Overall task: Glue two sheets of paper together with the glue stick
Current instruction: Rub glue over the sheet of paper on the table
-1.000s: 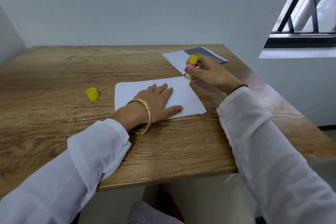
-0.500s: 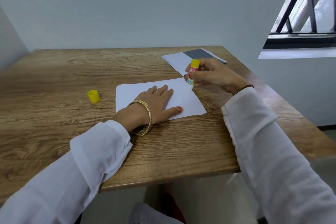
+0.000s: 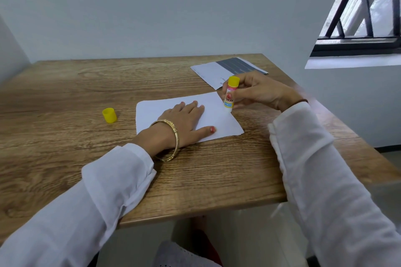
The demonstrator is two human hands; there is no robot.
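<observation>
Both hands work: our left hand (image 3: 184, 119) lies flat, pinning the sheet (image 3: 219, 121); our right hand (image 3: 256, 91), gripping the glue stick (image 3: 230, 94), has slid nearer along the right edge, extending the glue line.

Wood-grain worktop (image 3: 65, 97) set against plain grey wall (image 3: 152, 6); barred window (image 3: 364, 11) upper right admits daylight.

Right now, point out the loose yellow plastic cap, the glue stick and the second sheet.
yellow plastic cap (image 3: 109, 115), head view, side wall.
glue stick (image 3: 230, 95), head view, label.
second sheet (image 3: 208, 72), head view, white part.
</observation>
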